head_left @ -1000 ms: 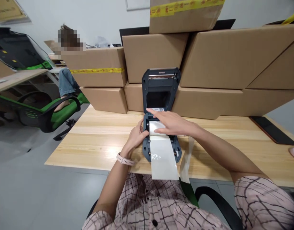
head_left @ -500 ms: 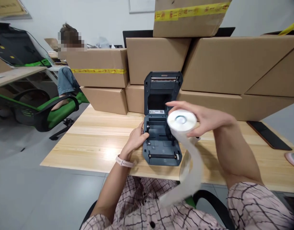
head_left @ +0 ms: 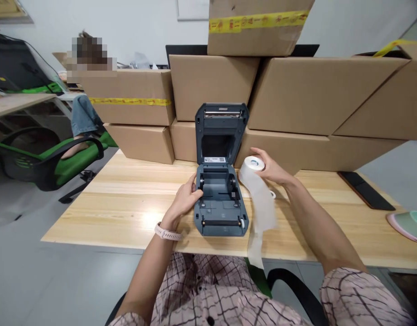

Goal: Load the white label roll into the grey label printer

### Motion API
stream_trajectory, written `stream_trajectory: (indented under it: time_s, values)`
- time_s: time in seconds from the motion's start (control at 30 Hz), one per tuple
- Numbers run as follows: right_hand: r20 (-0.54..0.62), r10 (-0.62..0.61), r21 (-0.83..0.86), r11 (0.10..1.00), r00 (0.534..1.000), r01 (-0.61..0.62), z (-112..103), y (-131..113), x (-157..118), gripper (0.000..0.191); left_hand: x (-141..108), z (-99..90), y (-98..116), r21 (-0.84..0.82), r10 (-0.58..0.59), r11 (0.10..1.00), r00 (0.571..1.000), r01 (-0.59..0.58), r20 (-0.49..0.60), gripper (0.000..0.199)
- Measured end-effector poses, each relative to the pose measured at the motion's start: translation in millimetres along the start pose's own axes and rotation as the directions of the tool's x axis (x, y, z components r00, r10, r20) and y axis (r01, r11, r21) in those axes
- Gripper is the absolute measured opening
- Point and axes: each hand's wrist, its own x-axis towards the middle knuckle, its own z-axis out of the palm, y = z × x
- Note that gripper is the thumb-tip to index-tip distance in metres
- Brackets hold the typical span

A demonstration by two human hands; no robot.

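Observation:
A dark grey label printer (head_left: 222, 213) stands on the wooden table with its lid (head_left: 220, 131) tipped back, showing a bare roll bay and a black roller at the front. My left hand (head_left: 186, 197) grips the printer's left side, fingers against the outer wall and thumb on the rim. To the right of the printer, my right hand (head_left: 271, 167) is wrapped round a white label roll (head_left: 251, 168), which is upright with its core facing up. A loose strip (head_left: 263, 208) unwinds from the roll toward me and hangs past the table edge.
Stacked cardboard boxes (head_left: 293, 99) line the back of the table (head_left: 127, 208). A black phone-like slab (head_left: 365, 190) and a pinkish-green object (head_left: 409, 225) lie at the right. A person (head_left: 82, 117) sits beyond a green chair (head_left: 72, 163) at the left.
My right hand has carried the label roll from above the printer's right side down to the right of it, its strip trailing. My left hand stays on the printer.

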Motion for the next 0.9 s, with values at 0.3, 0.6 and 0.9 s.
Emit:
stream_trajectory:
  time_s: [0.3, 0.6, 0.9]
  values:
    - [0.110, 0.249, 0.484, 0.832, 0.962, -0.271, -31, 14, -70, 0.064, 1, 1.4, -3, -0.028, 0.020, 0.999, 1.000, -0.019, 0.018, 0.079]
    - [0.329, 0.276, 0.451, 0.794, 0.903, -0.407, -3, -23, -114, 0.052, 0, 0.8, 1, -0.001, 0.007, 1.000, 1.000, -0.007, 0.013, 0.079]
    - [0.365, -0.259, -0.153, 0.931, 0.894, 0.332, 40, -137, -35, 0.031, 0, 2.5, -3, -0.023, 0.030, 0.999, 1.000, -0.030, 0.009, 0.077]
